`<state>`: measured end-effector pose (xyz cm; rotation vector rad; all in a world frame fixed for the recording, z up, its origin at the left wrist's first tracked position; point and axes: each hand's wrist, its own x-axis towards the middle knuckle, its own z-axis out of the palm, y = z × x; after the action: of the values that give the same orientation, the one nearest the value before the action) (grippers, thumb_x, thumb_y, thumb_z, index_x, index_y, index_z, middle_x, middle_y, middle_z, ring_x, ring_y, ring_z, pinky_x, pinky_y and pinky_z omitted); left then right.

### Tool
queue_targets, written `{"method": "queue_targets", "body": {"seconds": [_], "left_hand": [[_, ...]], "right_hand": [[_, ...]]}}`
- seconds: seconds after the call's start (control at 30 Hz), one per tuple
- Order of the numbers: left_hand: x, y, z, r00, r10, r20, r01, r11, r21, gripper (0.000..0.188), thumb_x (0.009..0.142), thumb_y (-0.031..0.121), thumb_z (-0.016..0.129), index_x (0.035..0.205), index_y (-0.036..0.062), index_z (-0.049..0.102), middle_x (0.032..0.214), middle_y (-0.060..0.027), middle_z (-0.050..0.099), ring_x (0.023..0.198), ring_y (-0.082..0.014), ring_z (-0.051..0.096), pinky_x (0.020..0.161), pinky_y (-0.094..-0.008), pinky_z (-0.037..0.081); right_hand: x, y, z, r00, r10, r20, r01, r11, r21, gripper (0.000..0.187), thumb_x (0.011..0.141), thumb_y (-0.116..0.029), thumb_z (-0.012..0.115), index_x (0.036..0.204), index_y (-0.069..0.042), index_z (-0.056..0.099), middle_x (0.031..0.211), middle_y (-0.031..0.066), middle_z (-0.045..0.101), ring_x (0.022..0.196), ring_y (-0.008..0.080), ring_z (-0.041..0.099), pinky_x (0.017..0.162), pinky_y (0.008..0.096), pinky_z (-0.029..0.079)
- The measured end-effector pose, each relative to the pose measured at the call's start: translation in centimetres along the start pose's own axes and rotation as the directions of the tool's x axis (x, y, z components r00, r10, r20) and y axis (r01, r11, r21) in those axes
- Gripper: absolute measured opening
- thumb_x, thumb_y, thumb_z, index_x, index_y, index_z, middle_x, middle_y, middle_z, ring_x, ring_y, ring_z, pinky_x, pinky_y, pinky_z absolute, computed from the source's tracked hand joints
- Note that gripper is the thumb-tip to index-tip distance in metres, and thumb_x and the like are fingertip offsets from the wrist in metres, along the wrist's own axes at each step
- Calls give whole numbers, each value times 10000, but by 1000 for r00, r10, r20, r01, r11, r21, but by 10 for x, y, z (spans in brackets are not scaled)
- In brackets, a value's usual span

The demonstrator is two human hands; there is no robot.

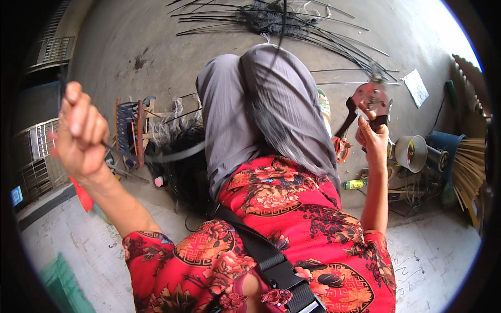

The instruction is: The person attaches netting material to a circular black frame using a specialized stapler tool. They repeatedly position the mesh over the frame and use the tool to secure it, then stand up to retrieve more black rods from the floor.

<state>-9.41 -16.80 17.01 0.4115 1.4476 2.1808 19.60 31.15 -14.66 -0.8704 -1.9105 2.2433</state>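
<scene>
My left hand is raised at the left, its fingers closed on a thin dark strip. One end sticks up past the fingers; the rest curves down toward my lap, blurred by motion. On the right, my right hand grips a hand cutter with a red head and dark handles, its front end smeared. The cutter stands away from the strip, over the floor beside my knees. My grey trousers lie between the two hands.
Long black strips and a dark tangle lie on the floor ahead. Near my left leg stands a small wooden frame. At the right are orange-handled scissors, a metal pot, a blue bucket and flat wooden strips.
</scene>
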Motion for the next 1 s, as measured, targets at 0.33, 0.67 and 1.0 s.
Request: {"method": "queue_targets", "body": {"seconds": [0.33,0.67,1.0], "left_hand": [[6,-99,31,985,123,-118,-11,737,676,214,1173,145,620,1245,-17,740,898,-34,709,629,-12,434,563,-186,315],[-5,-172,37,950,292,108,-220,382,898,157,1127,93,674,1231,5,751,794,-45,722,687,-120,671,645,-304,533],[1,-208,74,817,470,335,-367,-25,930,232,1039,94,703,1249,-5,716,907,-147,758,753,-323,762,655,-417,612]], "right_hand": [[26,18,106,947,-276,166,306,931,-201,127,1157,-88,595,1106,-28,695,830,0,643,732,96,570,667,294,458],[-19,-35,107,944,-199,265,251,951,-179,439,1153,-86,626,1587,-32,590,1171,128,793,896,158,746,754,320,609],[-29,-84,172,936,-203,286,334,765,-551,240,1100,-41,716,1330,27,712,1127,142,828,975,172,803,865,321,615]]}}
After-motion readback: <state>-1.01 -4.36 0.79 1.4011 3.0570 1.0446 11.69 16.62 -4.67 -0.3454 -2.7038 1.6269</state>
